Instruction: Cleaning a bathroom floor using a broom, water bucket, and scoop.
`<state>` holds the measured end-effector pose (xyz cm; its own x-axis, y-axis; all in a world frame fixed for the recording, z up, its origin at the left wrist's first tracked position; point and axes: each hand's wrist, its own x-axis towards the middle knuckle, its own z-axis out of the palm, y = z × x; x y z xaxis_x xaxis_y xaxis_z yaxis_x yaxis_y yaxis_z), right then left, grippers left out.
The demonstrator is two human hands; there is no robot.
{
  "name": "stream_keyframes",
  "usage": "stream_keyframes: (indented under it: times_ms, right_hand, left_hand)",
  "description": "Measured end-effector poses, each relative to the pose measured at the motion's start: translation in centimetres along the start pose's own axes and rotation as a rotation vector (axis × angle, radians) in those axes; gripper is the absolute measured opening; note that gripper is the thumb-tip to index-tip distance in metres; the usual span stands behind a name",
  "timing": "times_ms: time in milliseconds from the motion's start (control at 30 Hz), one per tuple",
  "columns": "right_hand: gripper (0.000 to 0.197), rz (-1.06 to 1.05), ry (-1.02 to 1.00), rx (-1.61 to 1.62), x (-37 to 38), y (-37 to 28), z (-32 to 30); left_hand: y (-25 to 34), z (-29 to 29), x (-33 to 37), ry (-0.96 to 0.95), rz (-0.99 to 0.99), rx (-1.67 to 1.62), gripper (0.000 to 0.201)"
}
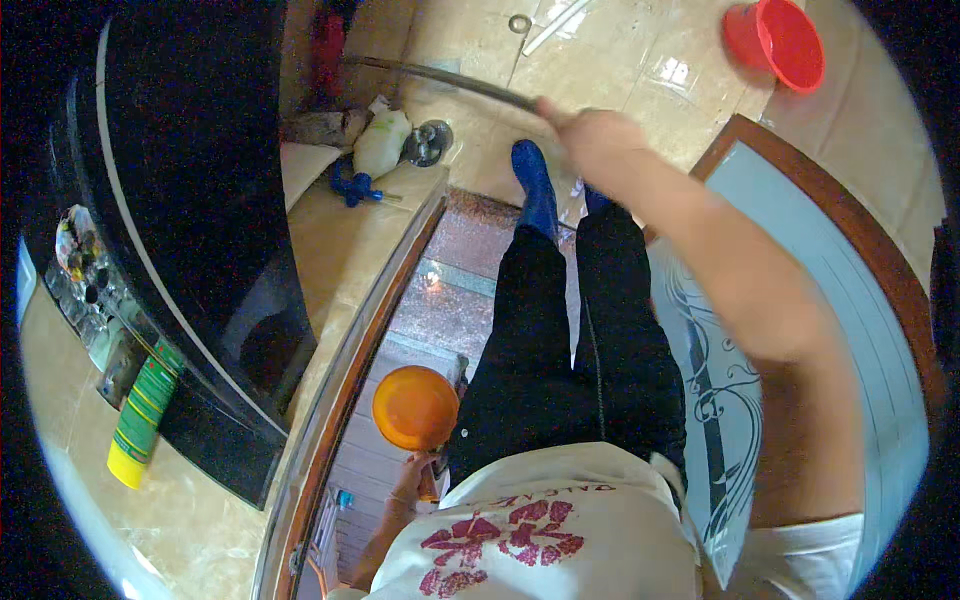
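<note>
My right hand [597,142], slightly smeared by motion, reaches forward over the tiles. Its fingers are closed round the end of a long thin pole [450,78], which runs off to the left toward a dark corner with something red [328,50] in it; I cannot make out the pole's far end. Low beside my left thigh, my left hand [411,478] grips the short handle of an orange dipper [412,405], whose round bowl is toward me. My blue-covered feet [535,185] stand at the doorway's edge.
A red bucket [742,38] is at the far right. The grey patterned door [820,230] with a brown frame swings beside me. Left are a black curved panel [190,180], a green-yellow tube [145,410], a blue valve [355,188] and a round drain [428,143]. White rods [555,27] lie ahead.
</note>
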<state>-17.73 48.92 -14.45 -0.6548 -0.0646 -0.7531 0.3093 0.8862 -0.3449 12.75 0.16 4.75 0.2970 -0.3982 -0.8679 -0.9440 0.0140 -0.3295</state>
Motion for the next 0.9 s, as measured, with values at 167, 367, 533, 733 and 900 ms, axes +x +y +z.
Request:
stream_keyframes:
  times_ms: [167, 367, 533, 733, 900]
  right_hand:
    - [0.048, -0.091, 0.044, -0.440, -7.1, 8.3, -7.1]
    - [0.046, -0.119, 0.085, -0.231, -10.1, 8.0, -8.0]
    - [0.046, -0.206, 0.170, -0.183, -2.6, 2.2, -3.7]
    - [0.052, -0.224, 0.218, -0.412, -1.5, 5.2, -6.7]
    - [0.052, -0.022, 0.102, -0.589, -10.5, 11.5, -13.9]
  left_hand:
    - [0.5, 0.6, -0.1, -0.045, 0.014, -0.020, 0.015]
    - [1.1, 1.4, -0.8, -0.090, 0.023, -0.041, 0.017]
    - [2.0, 2.0, -1.0, -0.087, 0.021, -0.070, 0.018]
    - [2.1, 1.6, -2.1, -0.056, 0.049, -0.054, 0.020]
    - [0.6, 1.9, -1.2, -0.070, 0.015, -0.119, 0.019]
